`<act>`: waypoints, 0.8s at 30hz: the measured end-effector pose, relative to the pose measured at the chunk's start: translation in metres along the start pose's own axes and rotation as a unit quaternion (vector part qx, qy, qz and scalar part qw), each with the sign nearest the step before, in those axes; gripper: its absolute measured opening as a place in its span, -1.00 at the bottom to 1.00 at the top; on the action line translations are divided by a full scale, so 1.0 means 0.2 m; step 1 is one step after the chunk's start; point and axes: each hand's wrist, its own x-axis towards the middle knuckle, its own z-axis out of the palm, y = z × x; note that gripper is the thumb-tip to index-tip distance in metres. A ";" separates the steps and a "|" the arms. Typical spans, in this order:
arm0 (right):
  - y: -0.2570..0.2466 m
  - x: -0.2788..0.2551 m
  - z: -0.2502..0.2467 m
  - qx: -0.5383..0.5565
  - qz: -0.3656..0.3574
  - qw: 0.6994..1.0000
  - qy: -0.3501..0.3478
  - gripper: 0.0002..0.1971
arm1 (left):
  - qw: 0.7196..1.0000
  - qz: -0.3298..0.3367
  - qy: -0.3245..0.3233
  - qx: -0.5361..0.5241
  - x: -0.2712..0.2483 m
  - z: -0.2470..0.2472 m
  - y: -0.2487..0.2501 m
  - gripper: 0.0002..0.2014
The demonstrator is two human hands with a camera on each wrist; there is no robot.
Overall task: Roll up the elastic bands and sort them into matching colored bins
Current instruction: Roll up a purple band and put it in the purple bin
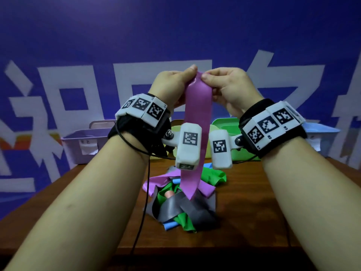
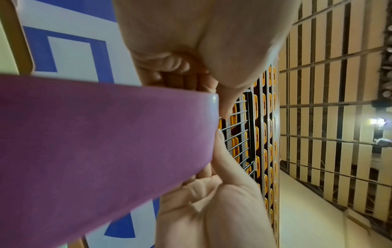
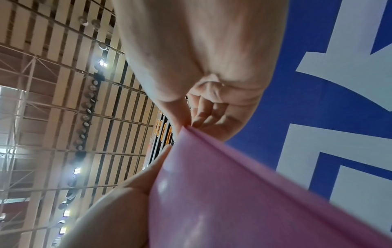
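Both hands meet high above the desk, each grip narrow and pinching the top end of a purple elastic band (image 1: 192, 122). The left hand (image 1: 172, 85) clamps its corner between thumb and curled fingers; the right hand (image 1: 227, 85) pinches the other corner the same way, thumbs almost touching. In the left wrist view the band (image 2: 106, 142) spreads flat up to the fingertips (image 2: 220, 142), and in the right wrist view its folded edge (image 3: 233, 193) runs up into the pinch.

The band hangs straight down between the wrists, its lower tip reaching the pile of bands (image 1: 181, 200) near the middle of the desk (image 1: 263, 212). That pile is a tangle of purple, green, grey and blue strips.

Along the far edge of the desk stand the bins: a purple bin (image 1: 82, 141) toward the far left corner, a green bin (image 1: 224, 126) behind the hands, a blue bin (image 1: 322, 135) toward the far right corner. A yellowish bin (image 1: 175, 128) shows partly between the wrists.
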 end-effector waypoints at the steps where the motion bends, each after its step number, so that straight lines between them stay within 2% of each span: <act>1: -0.03 -0.02 0.01 0.008 -0.001 1.000 -0.002 -0.90 | 1.000 -0.003 -0.004 0.000 -0.02 -0.01 0.03 -0.76; 5: -0.11 -0.07 0.02 0.032 0.021 0.999 -0.012 -0.89 | 1.000 -0.007 -0.010 0.022 -0.08 -0.04 0.11 -0.79; 9: -0.06 -0.08 0.04 0.015 0.069 0.997 -0.012 -0.85 | 0.998 -0.028 0.011 0.060 -0.07 -0.06 0.04 -0.83; 13: 0.12 -0.08 0.05 -0.003 0.134 0.991 -0.024 -0.90 | 0.993 -0.074 0.011 0.087 -0.04 -0.09 -0.17 -0.85; 18: 0.42 -0.04 0.02 -0.078 0.187 0.979 -0.024 -0.88 | 0.987 -0.134 0.002 0.093 0.02 -0.10 -0.48 -0.89; 24: 0.66 0.05 0.01 -0.142 0.183 0.973 -0.013 -0.92 | 0.979 -0.158 -0.004 0.128 0.15 -0.14 -0.71 -0.88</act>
